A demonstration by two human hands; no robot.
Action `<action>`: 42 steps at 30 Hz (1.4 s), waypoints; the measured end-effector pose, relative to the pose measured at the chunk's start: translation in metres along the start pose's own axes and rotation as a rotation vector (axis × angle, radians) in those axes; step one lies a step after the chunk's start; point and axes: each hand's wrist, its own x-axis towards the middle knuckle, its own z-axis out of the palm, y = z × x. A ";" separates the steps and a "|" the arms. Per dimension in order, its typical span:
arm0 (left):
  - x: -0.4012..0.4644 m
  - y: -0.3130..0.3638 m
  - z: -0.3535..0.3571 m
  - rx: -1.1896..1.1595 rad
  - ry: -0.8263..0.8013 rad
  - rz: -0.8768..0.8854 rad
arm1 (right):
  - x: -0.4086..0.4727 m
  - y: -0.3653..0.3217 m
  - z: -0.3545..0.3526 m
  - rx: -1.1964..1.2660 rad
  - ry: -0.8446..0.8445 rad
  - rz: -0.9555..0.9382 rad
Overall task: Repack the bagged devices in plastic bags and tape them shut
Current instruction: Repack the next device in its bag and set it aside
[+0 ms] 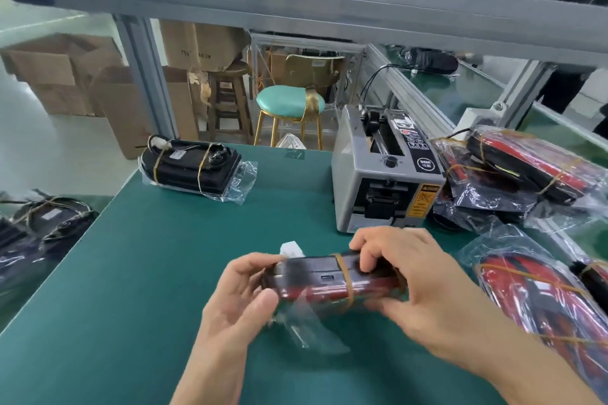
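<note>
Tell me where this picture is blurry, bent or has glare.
Head view: both hands, left and right, and the bagged device they grip are motion-blurred; the overhead shelf beam bows from the wide lens; glare glints on the bags at right.

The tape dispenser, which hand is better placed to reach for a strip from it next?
Probably the right hand: the tape dispenser stands just beyond it on the right side of the mat, while the left hand grips the bagged device at its far end.
</note>
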 end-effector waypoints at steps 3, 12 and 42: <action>-0.001 0.000 0.008 0.258 -0.005 -0.034 | 0.003 0.001 0.007 0.030 -0.039 0.046; 0.009 -0.008 0.014 0.319 0.047 -0.018 | 0.011 0.006 0.015 0.007 -0.022 -0.021; 0.008 0.003 0.002 0.737 0.071 0.333 | 0.082 0.067 0.021 1.162 0.767 1.304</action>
